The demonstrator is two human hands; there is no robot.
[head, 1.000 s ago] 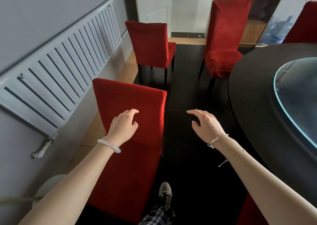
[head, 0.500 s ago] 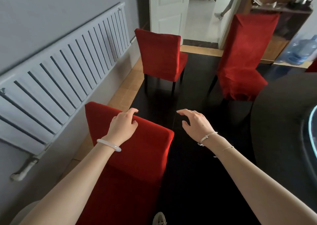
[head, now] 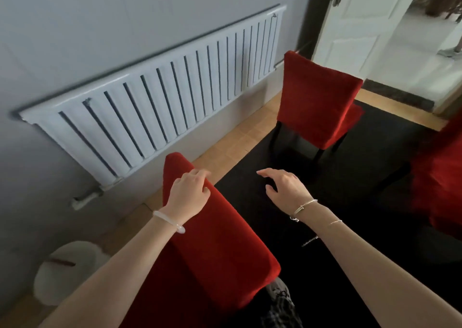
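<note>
Left hand [head: 188,193] curled over backrest top of red fabric-covered chair [head: 220,242]. Right hand [head: 285,187] loose, fingers spread, holding nothing, above black carpet [head: 350,177]. Chair stands near white wall radiator [head: 162,97]. Likely moderately heavy, rigid frame, cover soft, may slip; grasp top rail both ends.

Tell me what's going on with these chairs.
A person stands behind the near red chair beside the radiator. Their left hand holds the top of its backrest, fingers curled over the edge. The right hand hovers open above the black carpet, touching nothing. A second red chair stands farther on, toward the open door.
</note>
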